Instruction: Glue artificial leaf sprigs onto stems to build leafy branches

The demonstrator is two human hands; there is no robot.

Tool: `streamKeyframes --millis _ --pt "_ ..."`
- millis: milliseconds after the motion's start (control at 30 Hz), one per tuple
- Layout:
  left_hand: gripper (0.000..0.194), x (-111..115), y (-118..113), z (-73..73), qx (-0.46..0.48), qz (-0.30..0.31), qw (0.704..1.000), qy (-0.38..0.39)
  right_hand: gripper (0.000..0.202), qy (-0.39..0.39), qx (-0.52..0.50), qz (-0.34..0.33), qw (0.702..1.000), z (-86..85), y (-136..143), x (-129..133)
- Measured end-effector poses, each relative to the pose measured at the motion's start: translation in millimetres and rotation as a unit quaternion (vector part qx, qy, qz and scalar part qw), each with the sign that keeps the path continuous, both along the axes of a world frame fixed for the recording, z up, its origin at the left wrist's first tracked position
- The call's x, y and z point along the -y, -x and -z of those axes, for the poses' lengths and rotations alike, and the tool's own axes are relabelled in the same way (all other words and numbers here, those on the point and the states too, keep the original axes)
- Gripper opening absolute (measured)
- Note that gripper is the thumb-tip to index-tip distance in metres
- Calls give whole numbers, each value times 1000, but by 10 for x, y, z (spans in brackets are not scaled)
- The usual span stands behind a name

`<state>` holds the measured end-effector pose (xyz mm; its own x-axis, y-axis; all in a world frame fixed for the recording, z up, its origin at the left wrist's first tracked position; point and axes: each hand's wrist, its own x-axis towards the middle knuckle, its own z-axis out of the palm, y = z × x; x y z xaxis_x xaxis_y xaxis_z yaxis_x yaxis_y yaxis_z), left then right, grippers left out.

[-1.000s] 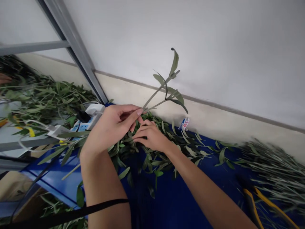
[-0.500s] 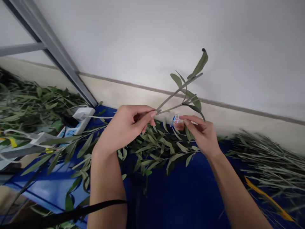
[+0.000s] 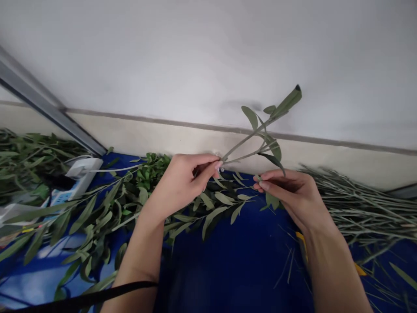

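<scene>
With hands apart, steady the leafy sprig (image 3: 259, 129) above the blue table (image 3: 228, 269), pinched near its lower end in the left hand (image 3: 185, 181); with the right hand (image 3: 299, 195), seemingly closed on a bit of leaf (image 3: 258, 178), avoid tugging.

no text, label, number or sign is readable.

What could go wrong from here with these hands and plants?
The left hand pinches the leafy sprig only near one end, so it may slip or swing. The right forearm partly hides a yellow tool handle and might knock it. Leaves of the leafy branches overlap the power strip in view; lifting them could disturb it.
</scene>
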<state>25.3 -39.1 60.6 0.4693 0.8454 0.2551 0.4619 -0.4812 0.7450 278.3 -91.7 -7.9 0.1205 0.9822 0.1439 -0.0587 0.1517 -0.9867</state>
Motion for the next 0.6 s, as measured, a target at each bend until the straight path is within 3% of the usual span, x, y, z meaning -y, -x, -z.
streamKeyframes --millis 200,600 --pt "28 -5 -157 100 17 21 999 31 11 -59 78 59 993 -123 -100 43" --pt "29 7 -231 148 27 31 998 52 11 -97 63 103 988 -144 -24 -36"
